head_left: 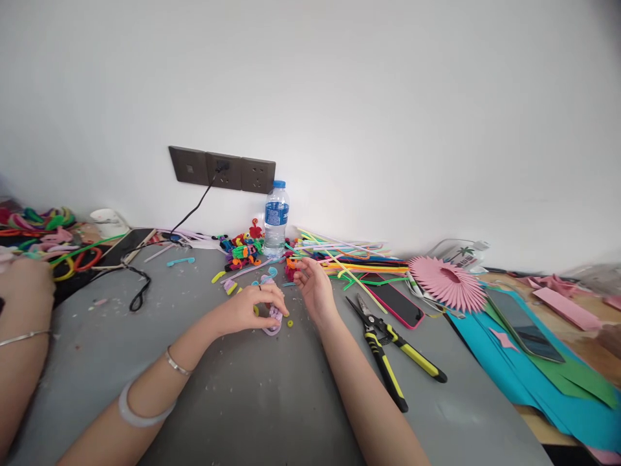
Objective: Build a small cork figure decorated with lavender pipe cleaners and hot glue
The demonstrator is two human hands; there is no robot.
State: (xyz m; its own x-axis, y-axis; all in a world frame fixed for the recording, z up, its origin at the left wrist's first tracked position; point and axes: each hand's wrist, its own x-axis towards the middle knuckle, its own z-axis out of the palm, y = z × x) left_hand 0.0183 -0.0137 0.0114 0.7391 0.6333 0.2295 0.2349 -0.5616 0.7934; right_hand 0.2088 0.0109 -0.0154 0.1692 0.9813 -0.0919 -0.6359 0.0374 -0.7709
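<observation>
My left hand (252, 307) is closed at the middle of the grey table, thumb and fingers around a small lilac fuzzy piece (275, 317) whose looped end rests on the tabletop. Just right of it, my right hand (314, 290) is raised with its fingers apart and nothing seen in it. Small yellow-green round bits (290, 323) lie between the two hands. Behind the left hand are a light-blue curled piece (272, 272) and a yellow and lilac piece (230, 287).
A water bottle (276, 223) stands by the wall, between colourful fuzzy figures (242, 251) and pipe cleaners (369, 263). Yellow-black pliers (383, 333) and a pink-edged phone (395, 303) lie right. A folded pink paper fan (449, 285) is farther right. Another person's hand (26, 285) is far left.
</observation>
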